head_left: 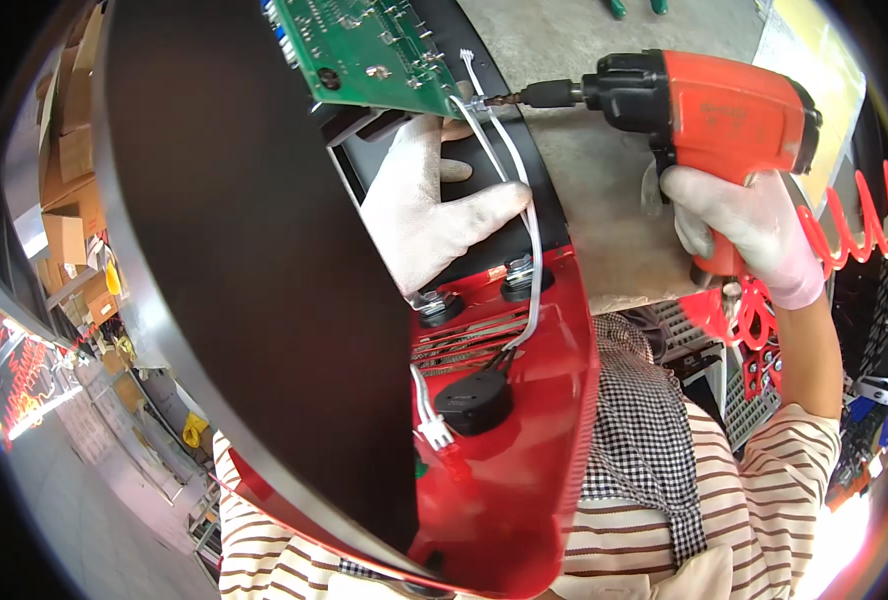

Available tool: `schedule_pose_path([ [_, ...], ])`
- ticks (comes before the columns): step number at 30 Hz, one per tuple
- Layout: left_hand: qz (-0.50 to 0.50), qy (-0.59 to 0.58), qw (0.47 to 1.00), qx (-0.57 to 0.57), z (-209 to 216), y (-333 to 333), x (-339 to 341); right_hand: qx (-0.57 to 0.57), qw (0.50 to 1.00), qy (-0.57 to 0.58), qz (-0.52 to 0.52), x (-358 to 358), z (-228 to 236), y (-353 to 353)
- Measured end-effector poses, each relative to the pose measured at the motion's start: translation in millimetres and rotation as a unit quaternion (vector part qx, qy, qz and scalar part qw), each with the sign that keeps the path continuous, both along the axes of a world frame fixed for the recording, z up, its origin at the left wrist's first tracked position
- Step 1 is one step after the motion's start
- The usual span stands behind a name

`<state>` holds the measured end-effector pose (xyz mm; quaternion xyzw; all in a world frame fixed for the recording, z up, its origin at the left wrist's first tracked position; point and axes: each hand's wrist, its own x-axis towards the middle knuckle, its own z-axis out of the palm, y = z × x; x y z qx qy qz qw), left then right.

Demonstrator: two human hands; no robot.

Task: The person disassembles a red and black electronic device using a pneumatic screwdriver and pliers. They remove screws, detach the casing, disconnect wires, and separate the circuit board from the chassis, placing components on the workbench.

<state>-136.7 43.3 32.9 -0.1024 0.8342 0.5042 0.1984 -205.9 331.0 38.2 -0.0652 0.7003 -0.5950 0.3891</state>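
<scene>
Two gloved hands work on a red housing [524,440]. Right grip [739,225] is wrapped around the handle of an orange power screwdriver [724,105], whose bit, left of that grip, meets a corner of a green circuit board [364,50]. Left grip [434,205] lies flat, fingers spread, pressing the housing's black panel just below the board, beside white wires [524,210].

White knit gloves on left hand [426,205] and right hand [749,225], brown-striped cream shirt, checked apron
</scene>
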Motion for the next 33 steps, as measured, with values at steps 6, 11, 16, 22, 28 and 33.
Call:
schedule_pose_path([
  [6,0.053,-0.029,0.995,0.083,-3.3,-1.9,0.9,-0.107,0.977,-0.171,-0.073,7.0,-9.7,-2.1],
  [11,0.022,0.038,0.997,0.059,-8.5,-3.3,1.9,-0.176,0.908,-0.361,-0.119,5.3,-11.2,-8.9],
  [16,0.027,0.042,0.997,0.054,-10.6,-5.9,0.1,-0.103,0.968,-0.218,-0.063,-7.9,-10.9,-10.8],
  [22,0.025,0.017,0.999,0.043,-7.4,-7.7,2.7,-0.093,0.964,-0.246,-0.043,-27.6,-4.0,-12.9],
  [28,0.05,0.036,0.995,0.076,-8.5,-6.4,2.4,-0.067,0.972,-0.223,-0.024,-39.2,-6.1,-24.1],
  [33,0.062,-0.012,0.997,0.038,-8.7,-4.8,-0.9,-0.024,0.999,-0.004,0.041,-26.3,-15.2,-7.3],
])
